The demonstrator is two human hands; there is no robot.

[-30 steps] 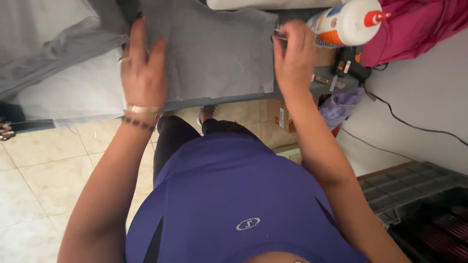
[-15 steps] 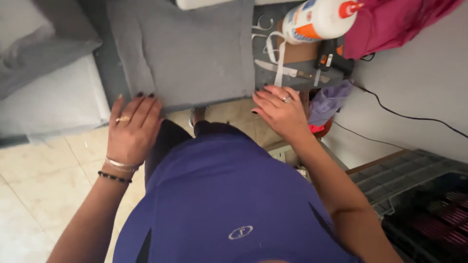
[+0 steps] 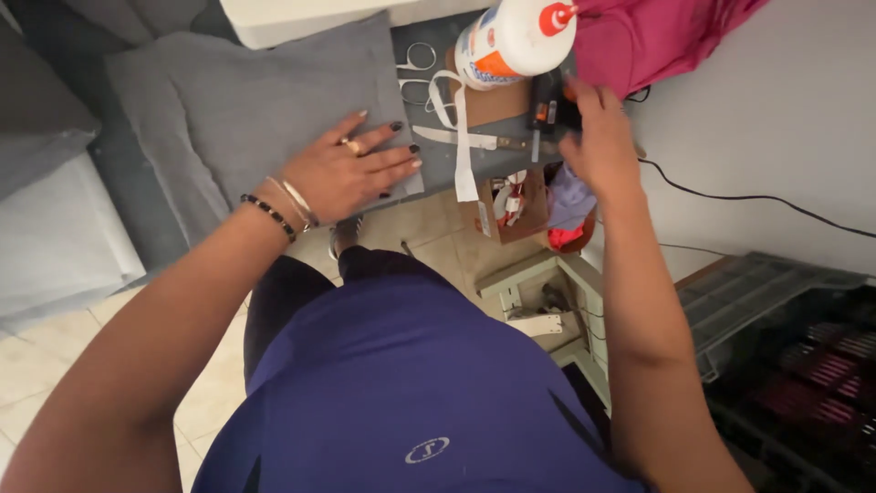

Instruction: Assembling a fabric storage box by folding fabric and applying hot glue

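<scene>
My left hand [image 3: 351, 173] lies flat with its fingers spread on a grey fabric sheet [image 3: 255, 100] on the work surface, wearing a ring and bracelets. My right hand [image 3: 598, 137] reaches to the far right of the surface, fingers on a black tool with orange marks [image 3: 550, 105]. Whether it grips the tool is hidden by the back of the hand. A big white glue bottle [image 3: 511, 36] with a red cap lies just beyond the tool.
Scissors [image 3: 415, 68], a knife [image 3: 470, 140] and a white strip [image 3: 463, 137] lie between my hands. Pink cloth [image 3: 666, 36] is at the top right, with a black cable [image 3: 748, 196] below it. A small cardboard box [image 3: 506, 205] and grey crate [image 3: 776, 292] sit lower.
My right hand left the fabric's near edge and moved up and right to the black tool. My left hand slid onto the fabric and now rests flat.
</scene>
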